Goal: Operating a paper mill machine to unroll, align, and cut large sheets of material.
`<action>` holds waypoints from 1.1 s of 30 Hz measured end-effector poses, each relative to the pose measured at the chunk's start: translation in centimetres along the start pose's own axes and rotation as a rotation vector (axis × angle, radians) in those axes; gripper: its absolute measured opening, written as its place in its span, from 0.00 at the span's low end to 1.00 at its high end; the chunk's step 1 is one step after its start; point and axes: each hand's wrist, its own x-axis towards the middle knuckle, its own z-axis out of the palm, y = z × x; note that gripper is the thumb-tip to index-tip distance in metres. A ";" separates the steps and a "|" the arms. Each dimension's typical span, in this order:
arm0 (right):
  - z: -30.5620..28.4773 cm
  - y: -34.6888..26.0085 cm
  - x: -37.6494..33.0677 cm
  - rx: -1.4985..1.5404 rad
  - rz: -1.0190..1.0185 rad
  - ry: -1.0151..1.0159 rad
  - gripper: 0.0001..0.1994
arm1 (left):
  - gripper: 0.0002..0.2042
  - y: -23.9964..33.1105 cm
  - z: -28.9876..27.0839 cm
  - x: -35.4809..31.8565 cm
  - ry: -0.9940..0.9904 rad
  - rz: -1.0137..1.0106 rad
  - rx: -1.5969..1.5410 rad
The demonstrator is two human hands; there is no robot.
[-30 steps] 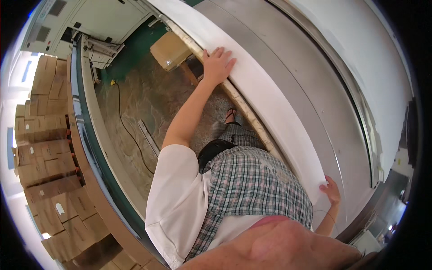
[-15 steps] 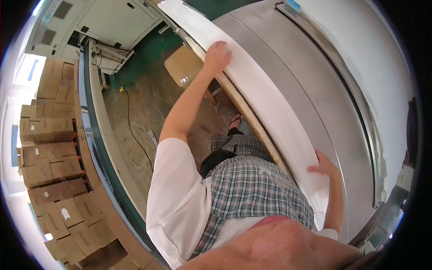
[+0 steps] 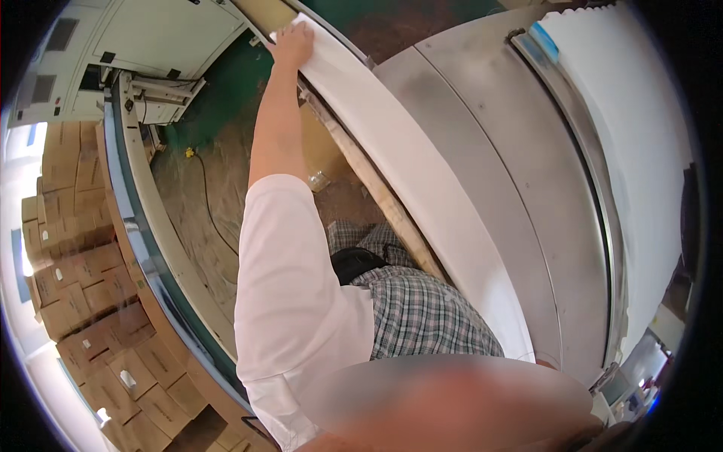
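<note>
A long, smooth white folded sheet lies along a narrow ledge in front of me, curving from the far left to the near right. My left hand reaches out to its far end, with the fingers closed over the corner there. Only a small piece of my right hand shows at the sheet's near end. Its fingers are mostly hidden, so their grip cannot be made out. Whether the sheet is cloth or another material is unclear.
Beyond the sheet is a wide grey metal surface, with white ruffled material past its dark rail. A wooden bar runs along the near side. Stacked cartons stand at left, and a cable crosses the floor.
My left hand has slid away from me along the sheet to its far end. My right hand has moved toward the near end and mostly dropped out of sight. My body leans further forward.
</note>
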 end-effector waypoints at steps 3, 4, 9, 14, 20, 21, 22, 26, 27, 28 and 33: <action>0.5 -1.8 -0.5 -0.098 0.138 0.041 0.41 | 0.22 -1.3 0.7 1.4 -0.074 -0.097 -0.024; 0.9 -3.4 -0.8 -0.100 0.143 0.049 0.40 | 0.22 -1.9 0.3 1.6 -0.077 -0.096 -0.023; -1.7 -10.2 -0.3 -0.141 0.098 0.030 0.38 | 0.15 -6.7 -4.7 -2.6 0.263 0.031 -0.318; 0.5 -15.6 0.1 0.034 -0.141 0.129 0.32 | 0.21 -8.6 -7.9 -17.9 -0.486 -0.518 -0.868; 0.2 -26.4 -0.8 0.144 -0.260 0.169 0.33 | 0.30 -2.9 -9.8 -38.2 -1.233 -0.954 -1.108; 0.2 -27.3 -0.6 0.135 -0.253 0.166 0.33 | 0.29 -1.6 -10.3 -39.9 -1.251 -1.036 -1.234; 0.5 -27.8 -0.3 0.176 -0.308 0.170 0.33 | 0.29 -0.5 -10.6 -41.3 -1.270 -1.113 -1.360; 1.2 -30.6 0.0 0.196 -0.415 0.225 0.32 | 0.25 2.4 -11.2 -43.6 -0.995 -1.048 -1.731; 1.4 -31.1 0.1 0.190 -0.410 0.229 0.32 | 0.24 2.8 -11.4 -43.4 -0.968 -1.075 -1.712; 1.6 -31.5 0.3 0.191 -0.441 0.268 0.32 | 0.22 3.1 -11.5 -43.4 -0.943 -1.100 -1.692; 2.0 -35.8 0.2 0.233 -0.502 0.311 0.32 | 0.22 3.0 -10.4 -43.7 -0.934 -1.024 -1.747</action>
